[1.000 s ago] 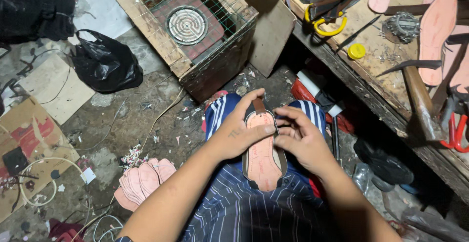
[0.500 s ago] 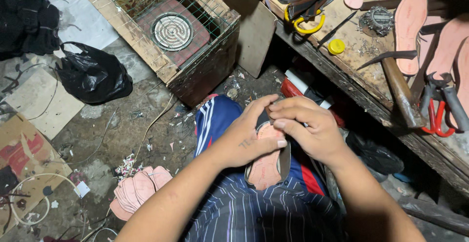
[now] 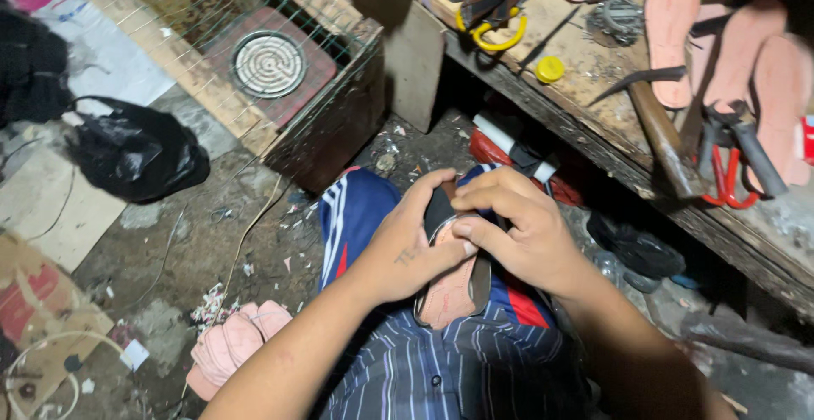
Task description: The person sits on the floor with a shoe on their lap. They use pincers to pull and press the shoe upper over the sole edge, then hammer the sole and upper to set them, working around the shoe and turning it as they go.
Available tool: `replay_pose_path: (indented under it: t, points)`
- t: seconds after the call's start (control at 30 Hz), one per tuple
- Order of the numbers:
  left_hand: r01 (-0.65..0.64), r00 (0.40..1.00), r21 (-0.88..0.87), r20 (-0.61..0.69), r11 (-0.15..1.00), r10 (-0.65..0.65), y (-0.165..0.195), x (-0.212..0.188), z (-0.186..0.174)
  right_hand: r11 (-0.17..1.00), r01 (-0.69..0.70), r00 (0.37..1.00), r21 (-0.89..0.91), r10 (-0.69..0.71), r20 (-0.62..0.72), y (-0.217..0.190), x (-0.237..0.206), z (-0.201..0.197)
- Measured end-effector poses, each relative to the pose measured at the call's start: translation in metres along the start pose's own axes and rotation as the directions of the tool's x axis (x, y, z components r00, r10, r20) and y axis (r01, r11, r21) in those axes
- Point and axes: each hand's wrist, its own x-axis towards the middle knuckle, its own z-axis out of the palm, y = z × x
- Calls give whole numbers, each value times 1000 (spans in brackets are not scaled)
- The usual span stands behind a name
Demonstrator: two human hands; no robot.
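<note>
Since 0.5 s ago both hands shifted up the shoe sole (image 3: 449, 289), now covering its toe end. Sole rests on lap, pink insole up, front hidden. Left hand (image 3: 407, 250) & right hand (image 3: 517, 233) pinch it, fingers overlapping. Pink insole stack (image 3: 229, 348) lies on floor nearby.

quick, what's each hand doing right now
Left hand: closed on the shoe sole, thumb pressing its pink insole.
Right hand: closed over the sole's upper end, fingers curled on it.

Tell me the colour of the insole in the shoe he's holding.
Pink, inside a dark shoe; the head view shows it.
</note>
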Motion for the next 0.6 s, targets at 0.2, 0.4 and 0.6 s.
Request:
replay_pose_path:
  t: [0.2, 0.4, 0.6]
  points:
    - [-130, 989, 39, -59, 991, 132, 23, -3, -9, 990, -124, 991, 66, 121, 49, -7, -12, -21]
    - [-285, 882, 379, -255, 880, 395, 35, -19, -73, 637, -463, 874, -616, 211, -439, 69, -27, -138]
    - [-177, 902, 98, -381, 979, 201, 18, -28, -83, -35, -619, 669, -784, 498, -551, 120, -48, -207]
